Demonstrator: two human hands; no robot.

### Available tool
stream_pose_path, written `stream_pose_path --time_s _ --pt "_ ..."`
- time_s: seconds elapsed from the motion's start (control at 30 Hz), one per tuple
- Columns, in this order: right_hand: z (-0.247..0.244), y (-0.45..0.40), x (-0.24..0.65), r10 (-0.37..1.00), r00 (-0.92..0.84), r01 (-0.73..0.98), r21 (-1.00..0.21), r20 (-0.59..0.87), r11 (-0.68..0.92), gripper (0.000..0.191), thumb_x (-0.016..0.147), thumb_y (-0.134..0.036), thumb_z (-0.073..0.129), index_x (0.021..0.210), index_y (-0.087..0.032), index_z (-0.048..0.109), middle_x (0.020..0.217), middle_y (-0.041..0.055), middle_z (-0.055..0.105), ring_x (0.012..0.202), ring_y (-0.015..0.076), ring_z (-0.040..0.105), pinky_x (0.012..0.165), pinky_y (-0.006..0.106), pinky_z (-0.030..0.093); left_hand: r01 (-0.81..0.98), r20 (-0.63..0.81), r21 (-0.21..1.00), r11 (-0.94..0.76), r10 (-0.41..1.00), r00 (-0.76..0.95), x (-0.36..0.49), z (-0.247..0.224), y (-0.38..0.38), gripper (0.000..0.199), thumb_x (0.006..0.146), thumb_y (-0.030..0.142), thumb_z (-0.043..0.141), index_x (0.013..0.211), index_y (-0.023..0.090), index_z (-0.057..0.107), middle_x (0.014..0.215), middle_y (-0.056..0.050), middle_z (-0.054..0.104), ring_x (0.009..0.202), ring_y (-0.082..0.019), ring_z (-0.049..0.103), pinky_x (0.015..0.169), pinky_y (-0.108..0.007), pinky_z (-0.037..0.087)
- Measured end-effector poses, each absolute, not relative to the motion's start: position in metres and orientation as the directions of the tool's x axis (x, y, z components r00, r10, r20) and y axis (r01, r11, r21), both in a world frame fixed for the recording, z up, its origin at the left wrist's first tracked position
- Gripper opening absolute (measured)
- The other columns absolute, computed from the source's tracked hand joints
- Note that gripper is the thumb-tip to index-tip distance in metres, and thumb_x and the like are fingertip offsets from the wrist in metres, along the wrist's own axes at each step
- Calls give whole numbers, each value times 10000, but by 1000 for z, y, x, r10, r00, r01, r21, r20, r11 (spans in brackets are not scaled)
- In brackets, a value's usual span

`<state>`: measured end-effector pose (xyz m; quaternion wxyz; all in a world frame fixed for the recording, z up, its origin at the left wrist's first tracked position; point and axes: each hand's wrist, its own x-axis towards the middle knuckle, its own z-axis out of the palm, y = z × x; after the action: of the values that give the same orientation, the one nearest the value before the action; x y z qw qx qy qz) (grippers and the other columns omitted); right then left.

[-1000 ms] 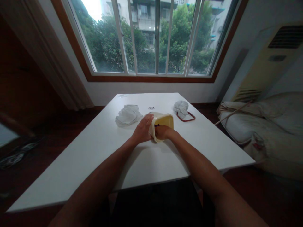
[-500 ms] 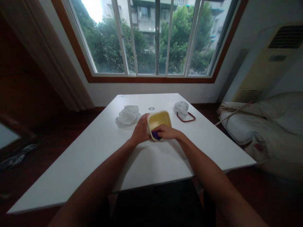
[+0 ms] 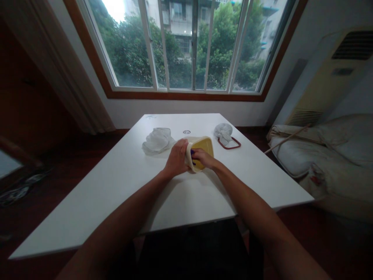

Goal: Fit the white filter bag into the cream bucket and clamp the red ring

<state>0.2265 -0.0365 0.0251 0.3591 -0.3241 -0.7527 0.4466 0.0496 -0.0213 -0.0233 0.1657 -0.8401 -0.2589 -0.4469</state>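
Note:
A pale yellow plastic container (image 3: 208, 146) with a cream rim is tilted above the white table (image 3: 116, 194), its mouth facing me and to the right. My left hand (image 3: 177, 158) is closed around its left side, thumb near the rim. Inside the container, my right hand (image 3: 203, 157) is closed on a purple cloth (image 3: 192, 153), pressed against the inner left wall. Most of the cloth is hidden by the fingers and the rim.
A crumpled translucent plastic bag (image 3: 158, 140) lies left of the container. At the right are a bunched white plastic bag (image 3: 223, 133) and a dark red rectangular ring (image 3: 230, 147). Behind the container is a small round mark (image 3: 186, 132). A window (image 3: 180, 50) stands beyond the table.
The container has turned so its opening faces more to the right. My right hand has moved the purple cloth from the lower inside corner up along the left inner wall.

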Motion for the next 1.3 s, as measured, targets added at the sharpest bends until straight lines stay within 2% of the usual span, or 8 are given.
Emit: stream_pose_path --time_s 0.17,0.3,0.43,0.73,0.9,1.03,1.17,1.3 --pt "32 -39 233 717 -666 275 -825 207 493 139 713 -139 495 580 -167 523 677 16 566 662 147 484 681 268 407 619 839 -13 -785 328 434 46 -23 -18 1095 698 435 746 1536 139 107 1471 -241 361 1392 -410 351 1120 -594 359" --pt "40 -47 234 752 -594 199 -854 285 480 97 729 -146 467 701 -163 559 753 19 594 750 166 517 767 281 430 652 848 56 -756 381 369 46 -21 -17 1112 685 480 750 1527 115 122 1455 -256 365 1374 -421 367 1108 -599 366" --pt "39 -48 228 804 -491 137 -881 336 452 64 709 -151 486 736 -162 543 792 18 585 762 161 505 768 271 426 646 846 28 -762 363 392 49 -22 -19 1099 693 430 742 1535 111 113 1475 -252 349 1393 -409 344 1119 -584 358" --pt "29 -42 229 749 -642 253 -876 166 411 263 878 -213 458 625 -161 513 670 2 528 655 130 453 653 252 389 645 846 -9 -764 338 412 48 -23 -19 1079 715 390 730 1544 122 93 1481 -249 344 1398 -412 338 1118 -593 358" --pt "26 -46 219 817 -512 -27 -955 266 294 356 976 -429 404 852 -162 604 823 32 620 784 153 531 778 273 473 651 849 -12 -759 336 408 51 -22 -20 1057 729 398 720 1544 140 98 1485 -250 340 1395 -424 339 1106 -614 359" --pt "31 -51 205 868 -424 -260 -953 260 158 619 965 -647 226 1063 -179 620 933 64 670 963 184 607 878 295 511 645 825 -51 -763 332 458 55 -20 -23 1013 732 357 714 1536 154 133 1492 -239 341 1415 -423 309 1120 -623 330" --pt "47 -61 204 906 -370 -299 -950 207 95 880 854 -827 99 1163 -168 594 972 110 697 1042 226 630 886 323 531 635 815 -57 -770 331 475 56 -17 -24 1005 746 397 717 1534 172 134 1509 -237 327 1428 -428 290 1121 -637 314" --pt "57 -64 211 923 -320 -372 -924 213 85 1031 793 -870 -2 1204 -125 581 997 155 706 1072 265 634 893 364 536 633 818 -88 -769 307 487 56 -17 -23 1024 746 434 722 1537 165 129 1511 -241 330 1428 -430 296 1126 -630 315"
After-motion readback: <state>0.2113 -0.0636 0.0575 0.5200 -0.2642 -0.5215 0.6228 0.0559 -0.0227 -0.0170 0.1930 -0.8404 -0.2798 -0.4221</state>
